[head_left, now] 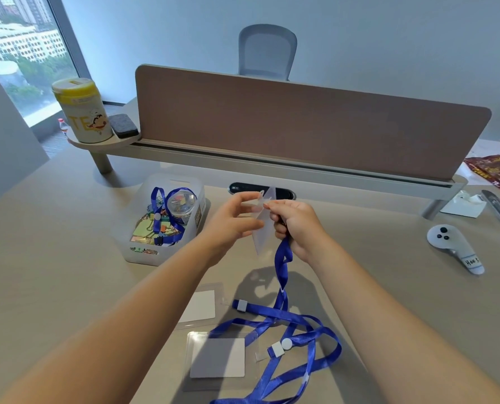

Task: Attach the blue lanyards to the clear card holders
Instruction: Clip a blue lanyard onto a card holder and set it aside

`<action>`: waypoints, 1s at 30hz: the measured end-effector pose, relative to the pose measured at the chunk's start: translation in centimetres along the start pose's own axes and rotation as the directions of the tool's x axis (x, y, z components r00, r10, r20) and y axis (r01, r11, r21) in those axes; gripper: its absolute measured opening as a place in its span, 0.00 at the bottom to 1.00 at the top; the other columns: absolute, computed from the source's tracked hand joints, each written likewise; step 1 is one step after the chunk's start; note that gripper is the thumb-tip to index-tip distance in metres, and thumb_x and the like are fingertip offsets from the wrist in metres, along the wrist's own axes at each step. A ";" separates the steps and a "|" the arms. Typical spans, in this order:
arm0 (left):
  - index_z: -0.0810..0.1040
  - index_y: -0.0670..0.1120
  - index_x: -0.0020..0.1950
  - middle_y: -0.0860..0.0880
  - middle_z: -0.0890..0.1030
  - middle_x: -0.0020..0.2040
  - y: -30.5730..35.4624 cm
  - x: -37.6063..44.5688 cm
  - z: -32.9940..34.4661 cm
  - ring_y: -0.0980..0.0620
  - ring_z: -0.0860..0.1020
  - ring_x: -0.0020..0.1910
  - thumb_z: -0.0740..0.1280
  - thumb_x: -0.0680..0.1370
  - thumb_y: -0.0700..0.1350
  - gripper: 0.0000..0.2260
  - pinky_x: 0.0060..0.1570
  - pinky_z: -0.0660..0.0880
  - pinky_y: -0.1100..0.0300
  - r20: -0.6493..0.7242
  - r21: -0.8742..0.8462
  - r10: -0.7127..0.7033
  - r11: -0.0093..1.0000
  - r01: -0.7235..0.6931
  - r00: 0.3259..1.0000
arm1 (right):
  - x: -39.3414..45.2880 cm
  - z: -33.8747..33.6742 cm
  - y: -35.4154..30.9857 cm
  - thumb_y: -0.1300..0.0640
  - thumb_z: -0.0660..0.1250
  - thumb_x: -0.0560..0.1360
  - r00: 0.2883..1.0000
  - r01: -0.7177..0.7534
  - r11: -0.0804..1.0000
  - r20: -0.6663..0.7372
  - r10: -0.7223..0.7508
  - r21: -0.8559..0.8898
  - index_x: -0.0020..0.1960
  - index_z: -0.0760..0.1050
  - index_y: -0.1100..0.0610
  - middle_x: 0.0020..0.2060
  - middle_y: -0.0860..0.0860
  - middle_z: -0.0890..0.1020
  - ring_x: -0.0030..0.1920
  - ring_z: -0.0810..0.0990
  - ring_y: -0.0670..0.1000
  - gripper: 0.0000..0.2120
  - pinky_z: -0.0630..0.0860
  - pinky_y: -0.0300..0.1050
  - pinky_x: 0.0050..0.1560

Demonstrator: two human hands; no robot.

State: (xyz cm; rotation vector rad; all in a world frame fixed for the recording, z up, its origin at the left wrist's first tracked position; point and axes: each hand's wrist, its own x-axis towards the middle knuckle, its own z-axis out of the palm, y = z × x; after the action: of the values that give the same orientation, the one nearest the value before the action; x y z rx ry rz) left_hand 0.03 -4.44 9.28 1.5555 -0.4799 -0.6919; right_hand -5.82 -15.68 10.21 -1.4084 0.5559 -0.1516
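Observation:
My left hand (231,220) and my right hand (297,225) hold a clear card holder (262,228) raised above the desk, fingertips meeting at its top edge. My right hand also grips a blue lanyard (282,266) that hangs down from the fist. On the desk below lie two more clear card holders with white cards, one nearer (217,358) and one farther (200,304). Loops of blue lanyards (310,345) with white clips lie tangled beside them. Whether the lanyard clip is on the held holder is hidden by my fingers.
A translucent bin (144,252) on the left holds another blue lanyard, binder clips and a small jar. A brown divider panel (301,118) runs across the back. A white controller (453,246) lies at right, a yellow-lidded canister (81,109) at back left.

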 end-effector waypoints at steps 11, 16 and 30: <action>0.74 0.42 0.62 0.41 0.80 0.57 -0.5 0.3 -0.6 0.45 0.76 0.54 0.58 0.79 0.41 0.14 0.51 0.71 0.56 -0.172 0.787 0.424 0.602 -0.135 0.889 | 0.4 -0.2 -1.8 0.65 0.60 0.75 0.997 -0.067 0.992 0.040 0.072 -0.109 0.32 0.69 0.59 0.16 0.47 0.70 0.14 0.60 0.42 0.13 0.56 0.31 0.17; 0.81 0.39 0.51 0.39 0.84 0.42 1.1 1.2 -2.2 0.40 0.82 0.38 0.63 0.73 0.38 0.10 0.35 0.77 0.54 -0.003 0.940 0.678 0.252 -0.228 0.735 | 1.5 0.5 -4.3 0.64 0.60 0.73 0.981 0.125 0.783 -0.042 -0.188 -0.609 0.29 0.71 0.56 0.25 0.51 0.73 0.27 0.67 0.49 0.14 0.67 0.44 0.34; 0.80 0.39 0.51 0.40 0.82 0.44 6.4 2.4 -4.8 0.45 0.76 0.38 0.60 0.77 0.40 0.11 0.35 0.68 0.60 -0.185 0.916 0.691 0.378 -0.132 0.699 | 2.4 1.7 -9.4 0.58 0.57 0.79 0.524 0.458 -0.060 0.325 -0.787 -0.887 0.52 0.75 0.63 0.39 0.56 0.82 0.33 0.74 0.55 0.11 0.65 0.42 0.28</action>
State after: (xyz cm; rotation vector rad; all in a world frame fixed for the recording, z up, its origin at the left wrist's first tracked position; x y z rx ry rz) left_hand 5.67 -3.27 15.30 2.3162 -0.8267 0.6051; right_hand -0.89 -16.89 18.62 -2.8483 0.0501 -1.0161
